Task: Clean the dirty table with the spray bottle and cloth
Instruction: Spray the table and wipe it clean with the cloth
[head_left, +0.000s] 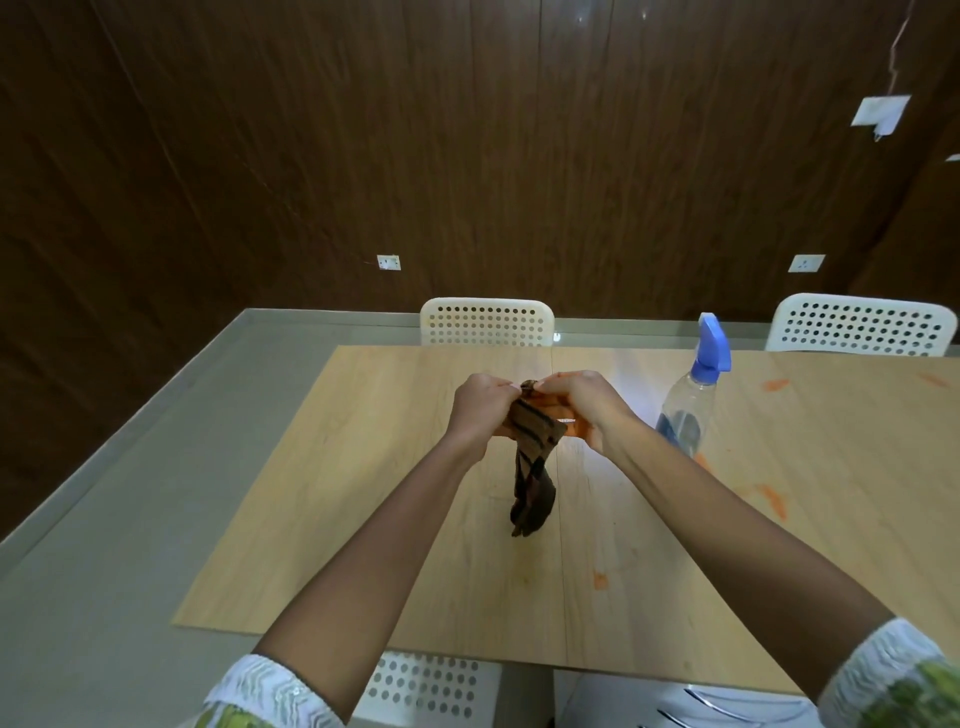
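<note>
Both hands are up over the middle of the counter (395, 467) with the cloth between them. The left hand (480, 402) has its fingers curled around the top edge of the cloth (535, 447), and the right hand (576, 402) is pinching the same bunched top right next to it, so neither hand is free. The cloth is brown with dark stripes; most of it hangs down in a twist, and I can't tell whether the bottom end touches the wood.

Looks to me like the step here is shaking it out or refolding it into a pad. If it were me, I'd pull the hands apart to open it flat, fold it so a clean face is out, then wipe with one hand and keep the other free for the sprayer.

The spray bottle (693, 395) stands upright just beside the right wrist, clear plastic with a blue trigger head. The inside is hard to read, maybe a little liquid at the bottom, can't say how much.

Orange smears (774, 500) are still on the right half of the counter, with a small one nearer me, so plenty left to wipe. White perforated chairs (487, 322) sit at the far side.
</note>
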